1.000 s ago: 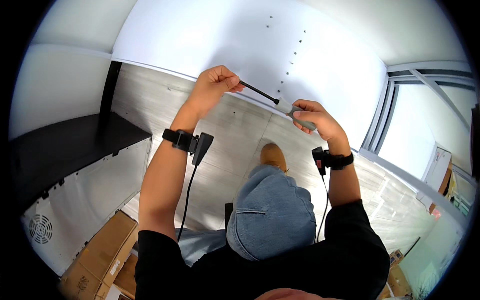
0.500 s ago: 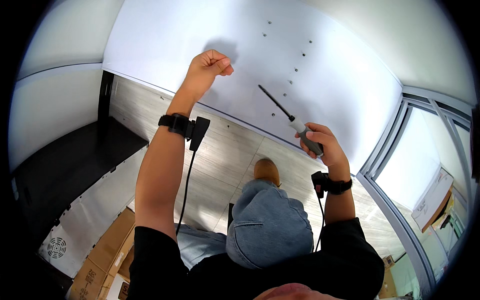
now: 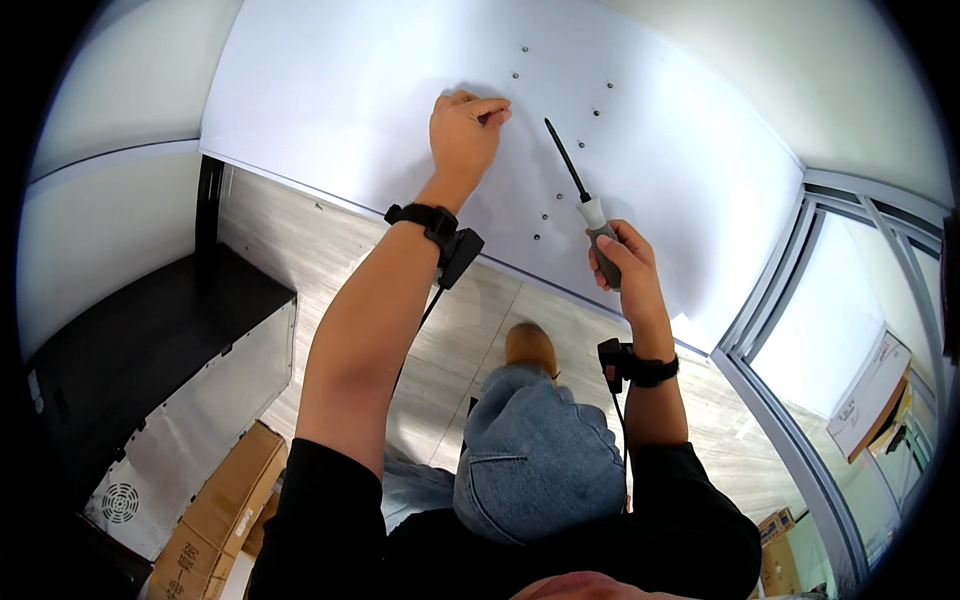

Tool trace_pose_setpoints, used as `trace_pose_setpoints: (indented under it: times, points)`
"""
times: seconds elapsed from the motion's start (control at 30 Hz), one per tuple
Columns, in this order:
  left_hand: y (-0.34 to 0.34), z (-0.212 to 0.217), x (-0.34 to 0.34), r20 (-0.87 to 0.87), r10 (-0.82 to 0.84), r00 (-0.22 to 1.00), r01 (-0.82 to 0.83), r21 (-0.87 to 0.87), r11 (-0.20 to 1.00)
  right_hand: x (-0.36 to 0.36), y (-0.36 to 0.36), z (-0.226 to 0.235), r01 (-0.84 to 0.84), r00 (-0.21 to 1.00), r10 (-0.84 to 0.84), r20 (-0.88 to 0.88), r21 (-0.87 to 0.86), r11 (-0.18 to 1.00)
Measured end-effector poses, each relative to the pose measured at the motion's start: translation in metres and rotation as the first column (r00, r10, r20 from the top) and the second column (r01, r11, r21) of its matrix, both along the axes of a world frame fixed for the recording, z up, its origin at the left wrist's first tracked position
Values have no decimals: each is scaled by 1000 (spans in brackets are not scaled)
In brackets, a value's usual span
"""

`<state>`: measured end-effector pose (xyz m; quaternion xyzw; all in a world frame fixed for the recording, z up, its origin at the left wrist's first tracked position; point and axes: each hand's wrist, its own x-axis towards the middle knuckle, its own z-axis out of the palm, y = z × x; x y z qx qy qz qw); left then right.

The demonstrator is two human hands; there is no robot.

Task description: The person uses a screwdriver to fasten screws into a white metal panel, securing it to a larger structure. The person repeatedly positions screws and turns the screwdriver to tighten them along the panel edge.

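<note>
My right hand [image 3: 625, 260] is wrapped around the grey and white handle of a screwdriver [image 3: 568, 160]. Its dark shaft slants up and to the left over the white tabletop [image 3: 330, 100], the tip apart from any screw. Above the table, my left hand [image 3: 468, 130] has thumb and fingertips pinched together, to the left of the screwdriver's tip. What lies in that pinch, if anything, is too small to make out. Several small dark screws [image 3: 581, 145] stand spaced in a line on the tabletop, with two more screws [image 3: 515, 76] farther left.
A grey metal frame [image 3: 770, 290] runs along the table's right end. At the lower left stand a black-topped metal case [image 3: 160, 310] and cardboard boxes [image 3: 225, 500]. My knee [image 3: 540, 450] and a brown shoe [image 3: 530, 347] are below the table's near edge. Cables hang from both wristbands.
My left hand has moved right, toward the screws. The screwdriver has turned more upright and its tip has shifted up and slightly right; my right hand has risen a little.
</note>
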<state>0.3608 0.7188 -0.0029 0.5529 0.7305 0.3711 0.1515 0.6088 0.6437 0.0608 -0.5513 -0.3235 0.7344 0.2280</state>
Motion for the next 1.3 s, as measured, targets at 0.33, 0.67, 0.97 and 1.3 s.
trace_pose_setpoints:
  times: [0.33,0.67,0.97,1.3]
  points:
    - [-3,1,-6,22,-31,999,32,-43,999,7,8,7,-3,999,1,43,24,1000]
    - [-125,76,-82,721,252,645,-127,-224,966,-73,6,56,-474,880,467,80,99,875]
    - [-361,237,-111,941,242,236,-402,-132,906,-193,-94,201,-927,365,884,291,199,317]
    - [-576,288,-156,972,206,113,-698,-70,713,-294,-312,304,-984,16,939,342,175,-47]
